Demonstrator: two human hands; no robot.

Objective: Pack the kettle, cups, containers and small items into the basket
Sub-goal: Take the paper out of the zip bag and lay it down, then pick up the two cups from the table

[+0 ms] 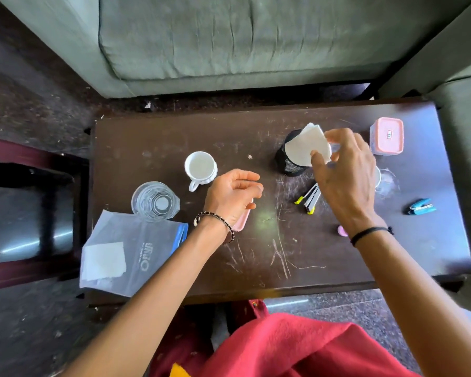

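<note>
Pink item [242, 221] mostly hidden under left hand [231, 197], which hovers loosely curled, gripping nothing. Right hand [343, 175] pinches white paper filters [302, 148] over black mesh holder [290, 165], beside pink container [387, 136] on table [161, 137].

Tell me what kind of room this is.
Most likely a home living room: a green sofa stands behind a scratched dark coffee table, which holds a white cup and a drinking glass.
</note>
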